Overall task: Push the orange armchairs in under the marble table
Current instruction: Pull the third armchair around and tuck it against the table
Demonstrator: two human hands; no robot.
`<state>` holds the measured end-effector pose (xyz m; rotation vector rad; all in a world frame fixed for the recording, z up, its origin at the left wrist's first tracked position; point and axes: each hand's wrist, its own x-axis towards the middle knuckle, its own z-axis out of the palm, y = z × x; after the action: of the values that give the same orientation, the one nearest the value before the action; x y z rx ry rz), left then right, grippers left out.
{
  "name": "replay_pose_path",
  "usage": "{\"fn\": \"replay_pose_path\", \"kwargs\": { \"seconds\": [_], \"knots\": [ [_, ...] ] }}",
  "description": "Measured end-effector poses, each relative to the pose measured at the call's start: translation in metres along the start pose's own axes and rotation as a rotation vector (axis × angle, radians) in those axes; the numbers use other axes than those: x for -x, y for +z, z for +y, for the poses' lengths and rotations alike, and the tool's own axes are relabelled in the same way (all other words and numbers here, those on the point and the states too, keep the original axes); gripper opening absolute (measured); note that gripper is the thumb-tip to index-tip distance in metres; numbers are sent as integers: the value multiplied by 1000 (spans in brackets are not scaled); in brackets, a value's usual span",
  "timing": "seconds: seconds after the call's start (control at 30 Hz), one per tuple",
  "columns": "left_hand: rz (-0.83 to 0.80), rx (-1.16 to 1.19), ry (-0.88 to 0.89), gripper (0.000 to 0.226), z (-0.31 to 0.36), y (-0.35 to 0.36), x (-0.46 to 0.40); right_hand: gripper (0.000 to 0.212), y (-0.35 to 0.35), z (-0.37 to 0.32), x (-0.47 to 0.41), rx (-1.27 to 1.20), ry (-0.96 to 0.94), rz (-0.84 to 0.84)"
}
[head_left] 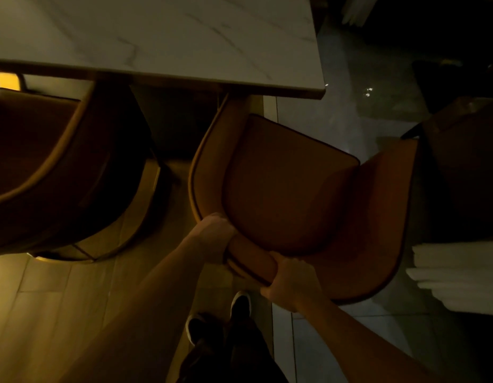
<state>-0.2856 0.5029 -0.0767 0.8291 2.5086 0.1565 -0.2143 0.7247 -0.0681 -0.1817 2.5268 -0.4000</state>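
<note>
The white marble table (162, 31) fills the top of the dim view. An orange armchair (289, 183) stands below its right corner, turned at an angle, with its front left just under the table edge. My left hand (214, 233) grips the top of its curved backrest. My right hand (289, 283) grips the same backrest a little to the right. A second orange armchair (46, 167) sits at the left, its front tucked under the table.
A dark cabinet or box (466, 167) stands close to the right of the held chair, with a stack of white sheets (458, 275) below it. My feet (241, 302) stand on the wooden floor behind the chair. Grey tile floor lies to the right.
</note>
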Motion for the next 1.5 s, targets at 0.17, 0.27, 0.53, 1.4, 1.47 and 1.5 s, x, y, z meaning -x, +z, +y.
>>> {"fn": "replay_pose_path", "kwargs": {
  "seconds": [0.17, 0.27, 0.53, 1.4, 1.47, 1.5],
  "knots": [
    [27, 44, -23, 55, 8, 11, 17, 85, 5, -1, 9, 18, -38, -2],
    [101, 127, 1, 55, 13, 17, 29, 86, 6, -2, 15, 14, -52, -1],
    [138, 165, -36, 53, 30, 32, 56, 89, 12, -2, 31, 56, -109, -14],
    [29, 184, -324, 43, 75, 84, 120, 72, 11, -6, 46, 269, -314, -235],
    [27, 190, -335, 47, 78, 88, 124, 73, 11, -7, 45, 284, -337, -243],
    [33, 193, -335, 47, 78, 88, 125, 74, 10, -8, 45, 290, -345, -247]
  ]
}}
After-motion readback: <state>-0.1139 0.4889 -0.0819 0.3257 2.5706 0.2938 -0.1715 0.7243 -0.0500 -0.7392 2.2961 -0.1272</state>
